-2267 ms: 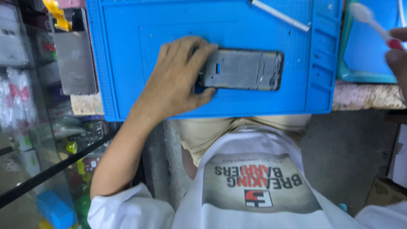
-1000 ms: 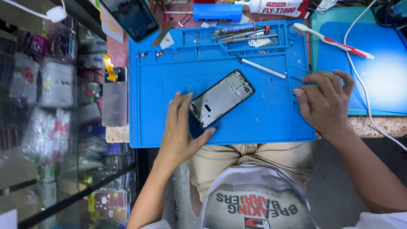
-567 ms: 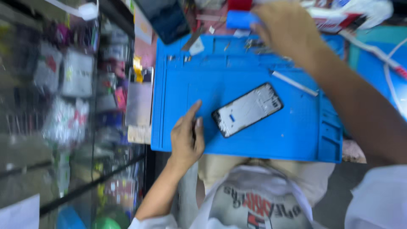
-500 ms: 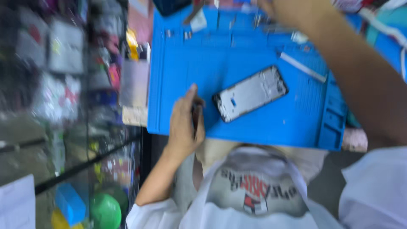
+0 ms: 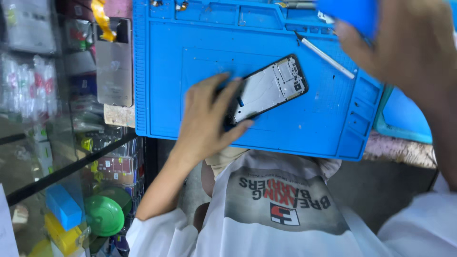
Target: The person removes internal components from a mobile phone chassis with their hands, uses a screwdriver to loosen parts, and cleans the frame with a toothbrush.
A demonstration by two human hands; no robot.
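Left hand (image 5: 207,119) spread flat, pinning near end of the phone frame (image 5: 267,89) on the blue mat (image 5: 190,43); prob light, thin & bendy w/ fragile bits, so grip by side rails imo; right hand (image 5: 409,47) blurry, seems to hold sth blue.

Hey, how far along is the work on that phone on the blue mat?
Done: the phone frame lies opened on the blue mat, its inner parts showing. In hand: the left hand pins its near end, while the right hand lifts a blurred blue object. Left: the separate grey back cover sits off the mat, the thin white tool unused.
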